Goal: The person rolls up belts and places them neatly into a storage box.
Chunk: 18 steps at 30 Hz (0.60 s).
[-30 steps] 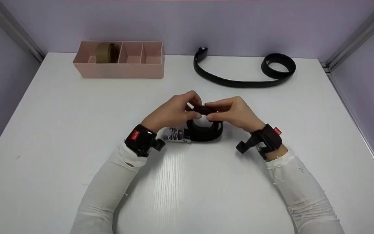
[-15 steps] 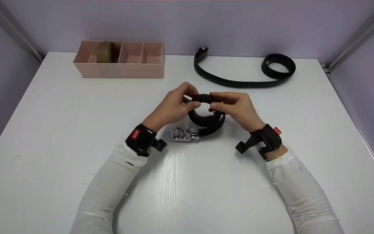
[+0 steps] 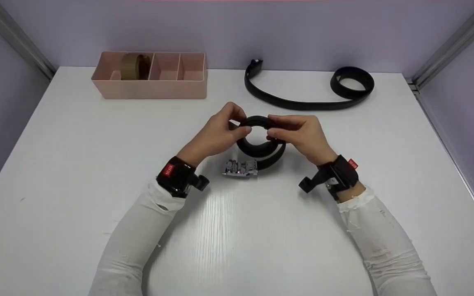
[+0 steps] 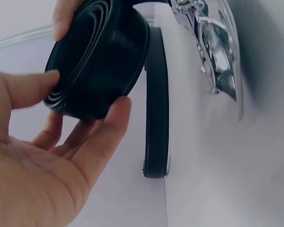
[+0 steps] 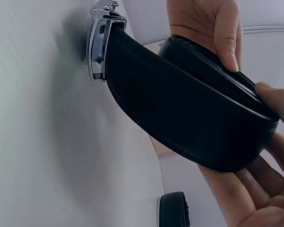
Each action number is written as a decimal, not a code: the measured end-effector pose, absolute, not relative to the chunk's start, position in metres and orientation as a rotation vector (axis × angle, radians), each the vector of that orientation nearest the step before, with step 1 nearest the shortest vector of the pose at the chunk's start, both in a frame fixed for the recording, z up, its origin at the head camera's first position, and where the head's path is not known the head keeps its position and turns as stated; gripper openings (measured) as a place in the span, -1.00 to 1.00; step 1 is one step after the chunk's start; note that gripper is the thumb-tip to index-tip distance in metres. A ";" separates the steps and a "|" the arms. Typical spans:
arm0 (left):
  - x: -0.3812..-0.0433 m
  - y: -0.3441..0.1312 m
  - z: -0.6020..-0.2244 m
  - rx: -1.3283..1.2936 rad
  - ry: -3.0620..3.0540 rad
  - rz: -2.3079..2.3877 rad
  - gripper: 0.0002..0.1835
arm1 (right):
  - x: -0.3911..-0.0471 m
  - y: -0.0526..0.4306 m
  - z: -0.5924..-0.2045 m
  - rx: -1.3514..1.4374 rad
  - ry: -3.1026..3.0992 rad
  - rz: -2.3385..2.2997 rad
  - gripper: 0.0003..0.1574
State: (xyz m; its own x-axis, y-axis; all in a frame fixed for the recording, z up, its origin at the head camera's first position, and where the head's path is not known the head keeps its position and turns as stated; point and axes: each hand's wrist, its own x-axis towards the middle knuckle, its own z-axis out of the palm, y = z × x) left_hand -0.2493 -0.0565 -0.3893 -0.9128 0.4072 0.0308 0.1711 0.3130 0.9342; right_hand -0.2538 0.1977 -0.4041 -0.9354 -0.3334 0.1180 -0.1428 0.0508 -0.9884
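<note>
Between both hands is a black belt (image 3: 257, 151), wound into a round coil with its outer end hanging loose. My left hand (image 3: 219, 130) pinches the coil's left side, thumb at the near edge and fingers behind. On the opposite side my right hand (image 3: 300, 133) grips the coil the same way. The belt's silver buckle (image 3: 241, 167) hangs at the loose end, toward me and to the left. In the left wrist view several wound layers show at the coil's edge (image 4: 87, 66). The right wrist view shows the outer strap (image 5: 180, 104) running from the buckle to the coil.
A second black belt (image 3: 303, 105) lies at the back right, partly rolled at its right end (image 3: 352, 82). At the back left a pink divided box (image 3: 154, 89) holds a brown tape roll (image 3: 130, 67). Walls border the white table (image 3: 237, 238) behind and at the sides.
Both hands have lifted the coil away from me and up. Its buckle has shifted right, and a gap has opened between the loose strap and the coil.
</note>
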 end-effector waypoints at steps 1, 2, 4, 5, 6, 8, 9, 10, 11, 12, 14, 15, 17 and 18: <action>-0.249 -0.057 -0.389 0.550 2.370 1.616 -0.70 | -0.254 0.198 -0.404 -0.511 2.172 -1.993 -0.47; -0.249 -0.058 -0.389 0.574 2.378 1.583 -0.70 | -0.254 0.198 -0.404 -0.524 2.173 -1.973 -0.48; -0.248 -0.058 -0.389 0.627 2.392 1.517 -0.69 | -0.254 0.199 -0.403 -0.549 2.185 -1.916 -0.50; -0.248 -0.059 -0.388 0.651 2.396 1.483 -0.69 | -0.253 0.199 -0.403 -0.563 2.194 -1.884 -0.50; -0.247 -0.059 -0.388 0.672 2.399 1.453 -0.69 | -0.253 0.200 -0.403 -0.574 2.200 -1.851 -0.51; -0.247 -0.059 -0.388 0.709 2.400 1.403 -0.70 | -0.253 0.201 -0.403 -0.587 2.208 -1.794 -0.51; -0.247 -0.059 -0.388 0.722 2.398 1.388 -0.71 | -0.253 0.201 -0.403 -0.592 2.212 -1.772 -0.52; -0.247 -0.059 -0.388 0.730 2.395 1.375 -0.71 | -0.253 0.201 -0.404 -0.597 2.213 -1.757 -0.51; -0.247 -0.058 -0.388 0.735 2.394 1.368 -0.72 | -0.253 0.201 -0.404 -0.599 2.210 -1.746 -0.51; -0.247 -0.058 -0.388 0.737 2.394 1.363 -0.72 | -0.253 0.202 -0.404 -0.600 2.203 -1.742 -0.51; -0.247 -0.058 -0.389 0.731 2.397 1.366 -0.73 | -0.253 0.201 -0.404 -0.603 2.205 -1.737 -0.50; -0.247 -0.057 -0.389 0.720 2.399 1.374 -0.73 | -0.253 0.201 -0.405 -0.605 2.214 -1.738 -0.49; -0.247 -0.057 -0.391 0.698 2.407 1.394 -0.73 | -0.252 0.200 -0.405 -0.606 2.227 -1.752 -0.50; -0.247 -0.056 -0.391 0.687 2.410 1.411 -0.73 | -0.252 0.200 -0.405 -0.604 2.228 -1.768 -0.51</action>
